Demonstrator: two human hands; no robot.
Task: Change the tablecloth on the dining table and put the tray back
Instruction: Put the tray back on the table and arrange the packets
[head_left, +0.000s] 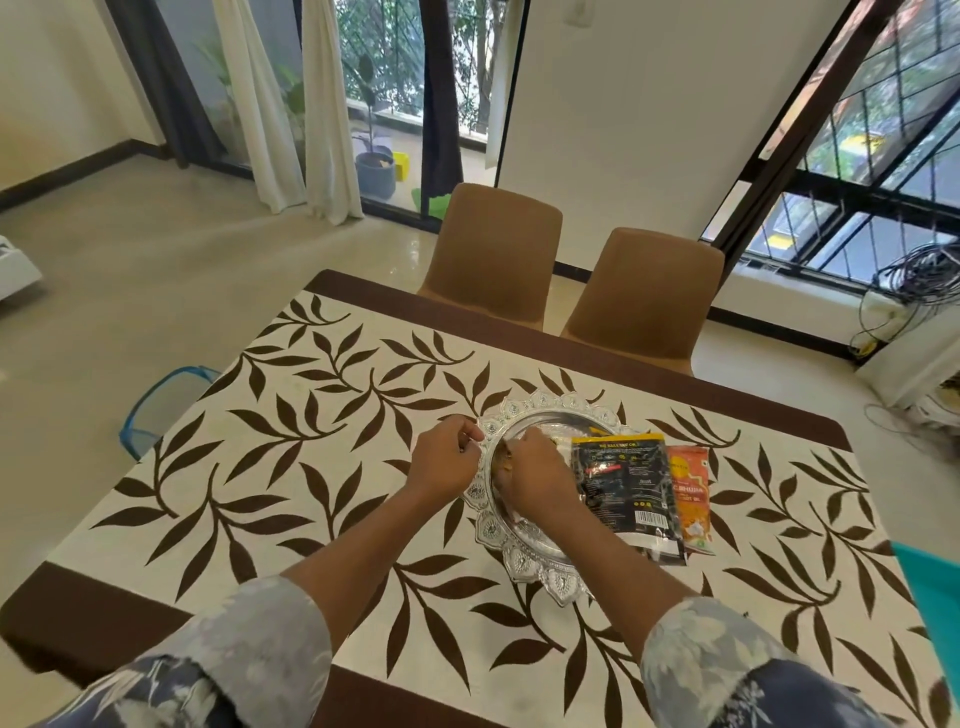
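1. Desk (171, 519), covered by a cream tablecloth (322, 467) with brown leaf print.
2. Silver tray (524, 561), scalloped rim, lying right of the desk's centre.
3. Left grip (447, 462): fingers curled closed at the tray's 9 o'clock rim; whether they pinch the rim cannot be told.
4. Right grip (535, 473): curled over the tray's interior, contents hidden.
5. Black packet (626, 488) overlapping the tray's 3 o'clock edge; orange packet (691, 493) just beyond it.
6. Two brown chairs (644, 291) at 12 o'clock.

Both forearms stretched forward, left hand (445, 460) loosely fisted, right hand (535, 470) curled, knuckles up
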